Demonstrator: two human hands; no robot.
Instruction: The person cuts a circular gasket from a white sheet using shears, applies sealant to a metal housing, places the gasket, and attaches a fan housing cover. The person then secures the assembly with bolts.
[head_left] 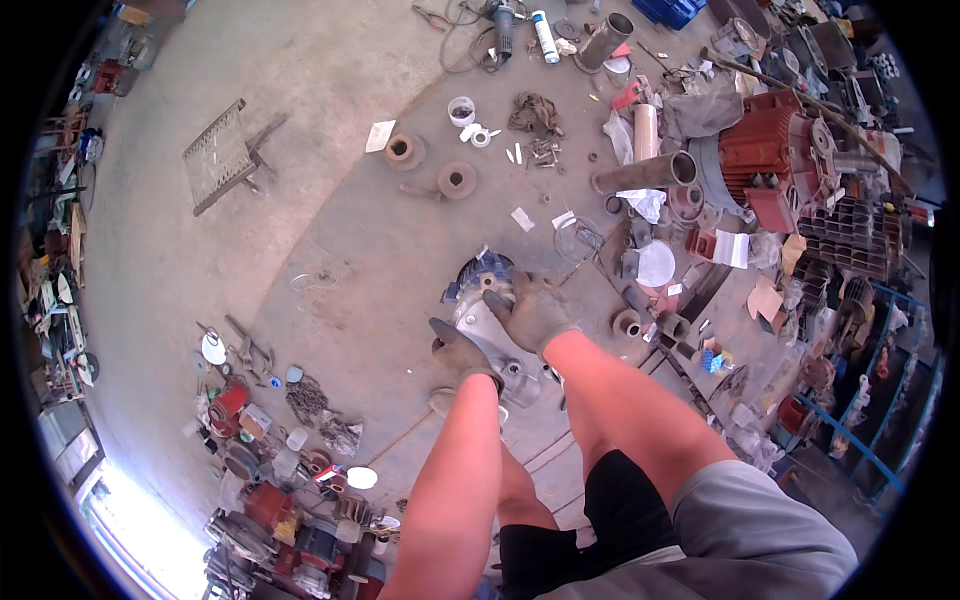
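On the floor before my feet stands a machine with a silver metal casing (pixel 482 325) and a blue finned far end (pixel 474 272). My left hand (pixel 464 360), in a dark grey work glove, lies at the casing's left side with a finger stretched away from the others. Gloved the same way, my right hand (pixel 540 312) curls over the right side where the silver and blue parts meet. Its thumb and fingers close round that part. A small brownish round piece (pixel 488 283) sits beside its fingertips. Palms and the undersides of both hands are hidden.
Beyond the machine stand two rusty flanged metal pieces (pixel 404 151) (pixel 456 180) and a white tub (pixel 461 111). Steel pipes (pixel 645 172) and a large red motor (pixel 770 150) crowd the right. A low metal stand (pixel 222 155) is far left; parts and a chain (pixel 312 400) lie near left.
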